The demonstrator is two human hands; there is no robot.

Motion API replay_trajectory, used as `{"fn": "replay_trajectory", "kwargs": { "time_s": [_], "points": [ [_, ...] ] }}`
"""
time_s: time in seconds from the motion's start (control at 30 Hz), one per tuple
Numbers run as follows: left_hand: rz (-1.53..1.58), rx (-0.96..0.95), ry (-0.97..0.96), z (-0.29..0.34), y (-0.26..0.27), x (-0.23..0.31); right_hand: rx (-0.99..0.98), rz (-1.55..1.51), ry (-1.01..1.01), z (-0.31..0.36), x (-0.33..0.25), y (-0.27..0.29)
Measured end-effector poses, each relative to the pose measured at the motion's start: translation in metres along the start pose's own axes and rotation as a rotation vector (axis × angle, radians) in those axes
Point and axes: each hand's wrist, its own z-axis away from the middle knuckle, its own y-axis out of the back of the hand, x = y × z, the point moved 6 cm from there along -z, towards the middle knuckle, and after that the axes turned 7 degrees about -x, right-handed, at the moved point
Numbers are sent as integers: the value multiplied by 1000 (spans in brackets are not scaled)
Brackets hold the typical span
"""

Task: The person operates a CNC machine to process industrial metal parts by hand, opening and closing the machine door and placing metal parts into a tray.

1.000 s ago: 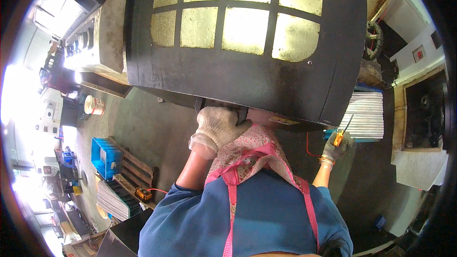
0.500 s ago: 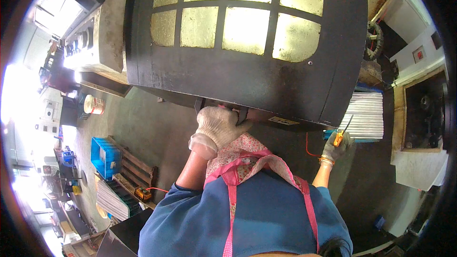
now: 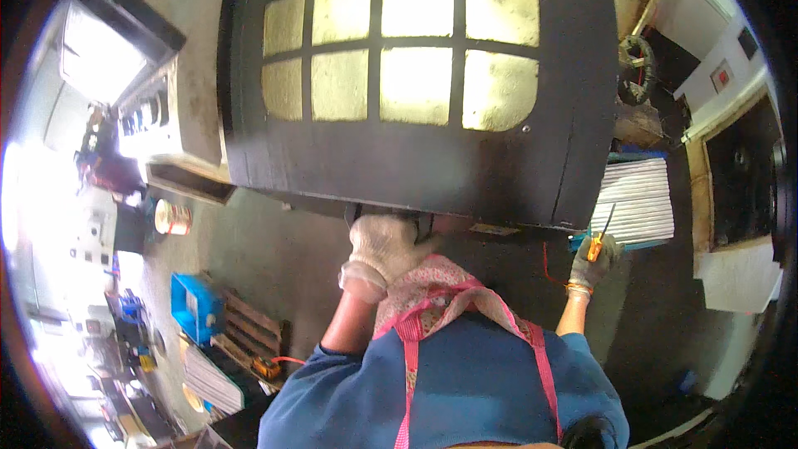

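Screwdriver (image 3: 600,237) upright in right hand (image 3: 592,256)

Down on the grey floor (image 3: 274,258) to the left sits a blue crate (image 3: 195,308), with a wooden pallet (image 3: 253,334) just beside it and a stack of pale sheets (image 3: 208,378) near the pallet's lower end. A small orange tool (image 3: 268,366) lies by the pallet with a red cord trailing off. Farther up the floor stands a round white tin (image 3: 173,218). Over on the right, a pile of white corrugated sheets (image 3: 638,199) rests on something blue, and a dark spoked wheel (image 3: 636,66) hangs above it.
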Motion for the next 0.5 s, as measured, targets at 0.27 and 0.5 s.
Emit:
{"fn": "replay_trajectory", "kwargs": {
  "time_s": [0.27, 0.5],
  "points": [
    [-91, -64, -83, 1, -7, 2, 22, -103, 45, -16, -7, 20],
    [-158, -248, -33, 0, -17, -7, 17, -109, 14, -11, -6, 14]
  ]
}}
